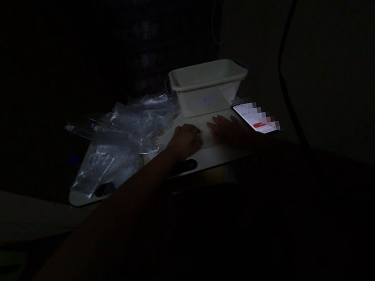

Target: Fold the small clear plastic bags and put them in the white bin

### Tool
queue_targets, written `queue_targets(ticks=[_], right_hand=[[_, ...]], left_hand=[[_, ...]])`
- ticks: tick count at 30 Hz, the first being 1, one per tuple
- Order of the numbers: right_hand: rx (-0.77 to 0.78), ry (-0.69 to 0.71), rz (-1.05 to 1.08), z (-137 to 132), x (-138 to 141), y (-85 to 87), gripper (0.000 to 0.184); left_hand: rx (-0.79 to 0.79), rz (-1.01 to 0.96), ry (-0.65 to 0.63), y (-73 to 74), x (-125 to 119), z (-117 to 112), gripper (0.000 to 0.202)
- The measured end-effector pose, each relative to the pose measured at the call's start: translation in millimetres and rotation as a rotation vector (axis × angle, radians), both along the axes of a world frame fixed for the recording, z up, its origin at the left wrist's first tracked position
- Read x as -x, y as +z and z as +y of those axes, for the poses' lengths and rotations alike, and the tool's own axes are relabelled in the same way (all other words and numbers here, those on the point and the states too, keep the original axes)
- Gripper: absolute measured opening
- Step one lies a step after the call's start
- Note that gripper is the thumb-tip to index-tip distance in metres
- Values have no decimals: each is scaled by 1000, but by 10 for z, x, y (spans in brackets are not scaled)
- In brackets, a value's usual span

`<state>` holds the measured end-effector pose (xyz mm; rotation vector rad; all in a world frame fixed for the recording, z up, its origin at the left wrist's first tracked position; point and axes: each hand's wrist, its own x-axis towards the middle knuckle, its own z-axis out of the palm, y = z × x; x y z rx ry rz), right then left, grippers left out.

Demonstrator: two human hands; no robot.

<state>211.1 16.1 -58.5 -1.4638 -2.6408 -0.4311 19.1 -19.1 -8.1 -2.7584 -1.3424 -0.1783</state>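
Note:
In dim light, my left hand (186,140) rests on a small white table (223,153), its fingers curled. Whatever it may hold is too dark to make out. Facing it, my right hand (228,129) lies low over the tabletop with fingers stretched out and apart, slightly blurred. A pale, faint patch shows between the hands; I cannot tell whether a clear bag lies there. Left of my left hand spreads a heap of clear plastic bags (126,131). Just behind both hands stands a cream plastic tub (207,99).
A lit phone (255,118) lies at the table's right edge, close to my right forearm. The tabletop has dark oval cut-outs near its front edge. A dark cable (281,70) hangs down at the right, in front of a wall.

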Motion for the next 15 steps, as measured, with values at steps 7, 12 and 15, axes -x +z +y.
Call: queue_targets(ticks=[7,12,15], right_hand=[[14,-12,-1,16,-22,22,40],[-7,18,32,59,-40,5,42],[-9,11,25,57,-33,-1,41]], left_hand=[[32,151,-123,98,-173,-157,33],[37,191,-125,106,-229,-225,30],[66,200,-81,85,-256,-236,28]])
